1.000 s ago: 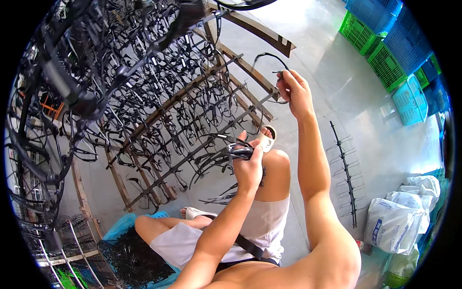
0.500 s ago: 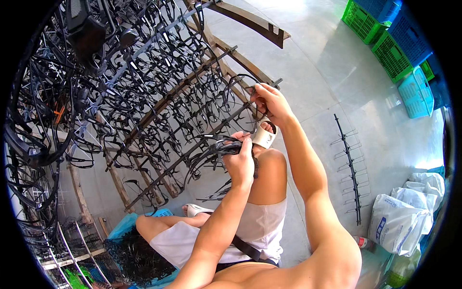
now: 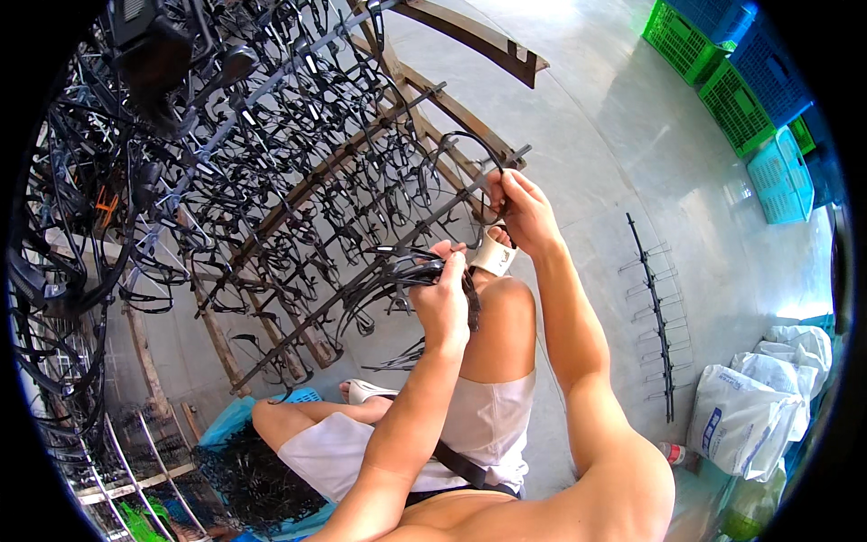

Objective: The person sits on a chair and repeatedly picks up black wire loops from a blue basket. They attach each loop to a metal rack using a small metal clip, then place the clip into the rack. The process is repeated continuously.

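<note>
My left hand (image 3: 441,307) is closed round a bundle of thin, curved black plastic frames (image 3: 397,269), which fan out to its left above my knee. Farther out, my right hand (image 3: 531,217) has its fingers pinched on a black curved strip (image 3: 471,137) that arches up and leftward. This strip lies close to the end of a dark rack bar (image 3: 442,215); whether it touches the bar I cannot tell. Many similar black frames (image 3: 307,154) hang from the rack at the left, tangled to the eye.
Rusty rack beams (image 3: 470,36) jut out ahead. A loose bar with wire hooks (image 3: 657,316) lies on the floor at right, near white plastic bags (image 3: 750,420). Green and blue crates (image 3: 736,104) stand far right. Black pieces (image 3: 257,479) fill a blue-lined container by my left leg.
My right hand has shifted slightly right and nearer, and the strip in it now shows as a wider arch. My left hand, with its bundle, has drifted a little left.
</note>
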A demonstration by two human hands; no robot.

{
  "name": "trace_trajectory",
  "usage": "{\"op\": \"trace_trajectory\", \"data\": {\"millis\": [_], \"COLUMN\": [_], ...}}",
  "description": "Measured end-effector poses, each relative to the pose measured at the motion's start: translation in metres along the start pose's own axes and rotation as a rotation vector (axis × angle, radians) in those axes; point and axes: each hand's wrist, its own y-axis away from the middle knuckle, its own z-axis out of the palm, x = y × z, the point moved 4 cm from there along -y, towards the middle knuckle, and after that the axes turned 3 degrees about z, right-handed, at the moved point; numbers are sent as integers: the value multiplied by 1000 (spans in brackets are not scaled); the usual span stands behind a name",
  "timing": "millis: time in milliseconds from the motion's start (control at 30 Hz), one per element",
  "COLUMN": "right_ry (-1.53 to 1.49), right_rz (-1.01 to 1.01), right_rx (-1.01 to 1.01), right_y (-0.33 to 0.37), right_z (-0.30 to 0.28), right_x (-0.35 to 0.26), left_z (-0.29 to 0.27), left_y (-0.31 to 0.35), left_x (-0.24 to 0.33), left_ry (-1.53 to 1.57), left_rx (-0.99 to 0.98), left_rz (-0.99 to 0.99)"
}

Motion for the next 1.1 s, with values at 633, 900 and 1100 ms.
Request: {"op": "trace_trajectory", "data": {"millis": [633,900,1100], "right_ry": [370,902,634], "right_rz": [-166,-113,100], "right_rx": [265,-177,-319], "right_y": [40,106,103], "right_z": [-9,77,74], "right_x": [8,-2,3], "left_z": [-6,-24,-37], "left_y": [6,23,29], "left_x": [13,34,42], "left_ry": [43,263,332], "left_rx": [-115,-246,-168], "left_rz": [-120,-216,-90]}}
